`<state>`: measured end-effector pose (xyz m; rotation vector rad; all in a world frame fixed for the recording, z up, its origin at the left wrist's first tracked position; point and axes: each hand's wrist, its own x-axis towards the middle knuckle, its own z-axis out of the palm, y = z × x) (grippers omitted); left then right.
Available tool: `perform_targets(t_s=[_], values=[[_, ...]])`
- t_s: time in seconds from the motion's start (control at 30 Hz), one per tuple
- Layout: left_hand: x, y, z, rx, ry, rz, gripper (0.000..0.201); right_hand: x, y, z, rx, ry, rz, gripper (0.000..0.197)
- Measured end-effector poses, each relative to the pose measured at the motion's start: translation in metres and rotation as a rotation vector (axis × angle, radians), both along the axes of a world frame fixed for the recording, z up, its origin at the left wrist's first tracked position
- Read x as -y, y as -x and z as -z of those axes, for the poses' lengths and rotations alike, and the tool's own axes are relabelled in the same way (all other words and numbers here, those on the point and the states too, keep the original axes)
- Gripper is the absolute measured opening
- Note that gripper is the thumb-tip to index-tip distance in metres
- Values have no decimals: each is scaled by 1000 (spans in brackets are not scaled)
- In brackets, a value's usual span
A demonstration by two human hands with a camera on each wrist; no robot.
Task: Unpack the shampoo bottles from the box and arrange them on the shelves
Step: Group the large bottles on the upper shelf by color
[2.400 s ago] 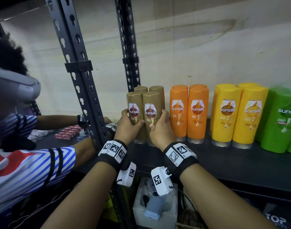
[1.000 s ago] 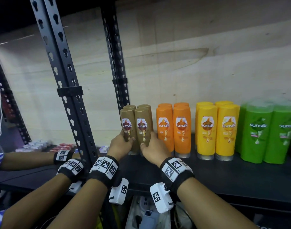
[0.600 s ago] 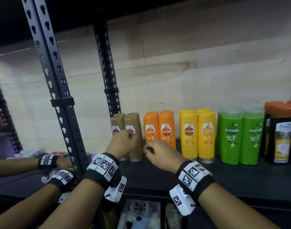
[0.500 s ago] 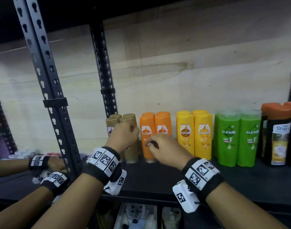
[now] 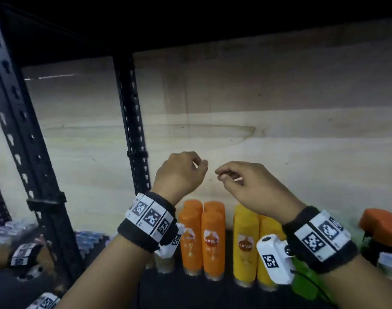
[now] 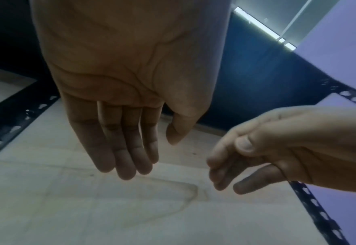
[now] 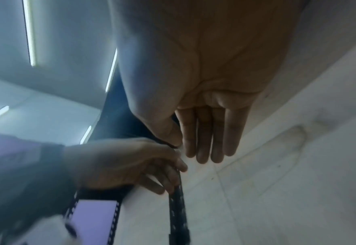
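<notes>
Sunsilk shampoo bottles stand in a row on the black shelf (image 5: 190,293): orange bottles (image 5: 212,239), yellow bottles (image 5: 246,246), and a green one (image 5: 306,284) partly behind my right wrist. The brown bottles (image 5: 165,264) are almost hidden behind my left wrist. My left hand (image 5: 201,163) and right hand (image 5: 221,175) hover side by side above the row, in front of the wooden back panel. Both are empty with loosely relaxed fingers. The wrist views show the left hand (image 6: 151,157) and right hand (image 7: 193,149) holding nothing.
Black perforated uprights (image 5: 132,121) (image 5: 23,141) stand at the left, and a dark upper shelf spans the top. An orange-capped dark bottle (image 5: 382,228) sits at the far right. Another person's banded wrist (image 5: 21,253) works on the neighbouring shelf at the lower left.
Both hands have let go of the brown bottles and risen well above the row. The head view has tilted upward, so the bottles now sit low in the picture.
</notes>
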<state>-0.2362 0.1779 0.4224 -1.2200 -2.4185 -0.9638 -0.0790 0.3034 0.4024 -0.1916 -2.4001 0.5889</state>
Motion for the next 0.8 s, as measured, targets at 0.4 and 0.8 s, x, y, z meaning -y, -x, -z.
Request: perform_targets(t_s=[0.4, 0.8], values=[[-22, 10, -176, 138, 427, -119, 43, -25, 8, -167, 374, -16, 33, 20], [81, -62, -240, 231, 455, -269, 43, 66, -52, -251, 471, -99, -218, 28]])
